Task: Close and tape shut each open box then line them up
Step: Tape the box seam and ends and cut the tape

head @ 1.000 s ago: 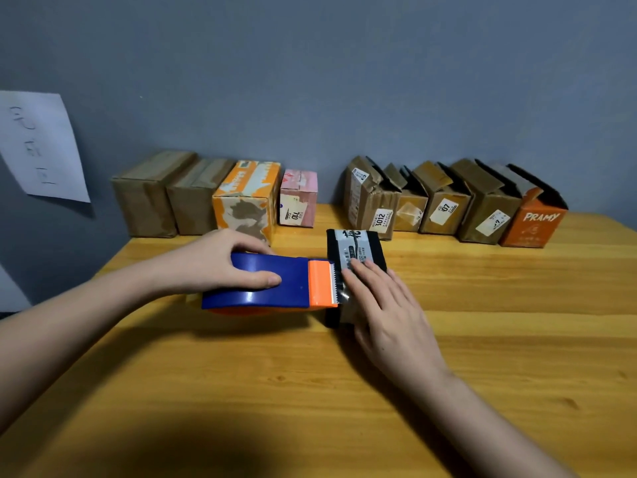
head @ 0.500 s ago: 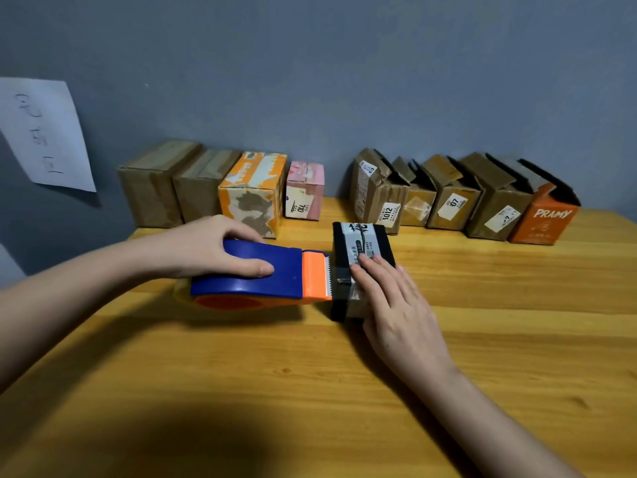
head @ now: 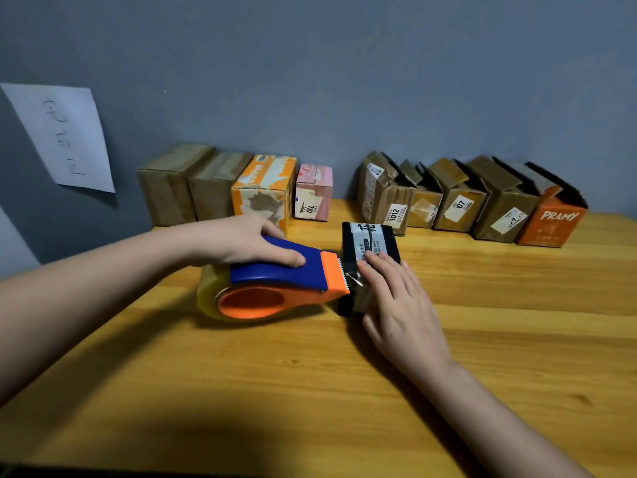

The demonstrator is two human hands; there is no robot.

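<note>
A wooden table (head: 482,357) of warm yellow-orange planks fills the lower part of the view, its grain running left to right, with a small dark knot near its right edge. Its back edge meets a plain blue-grey wall (head: 344,81). A white sheet of paper (head: 65,136) is stuck on the wall up beyond the table's back left corner; it hangs tilted and carries faint handwritten marks that cannot be read. A paler strip of wall (head: 13,243) shows at the far left, below the sheet.
</note>
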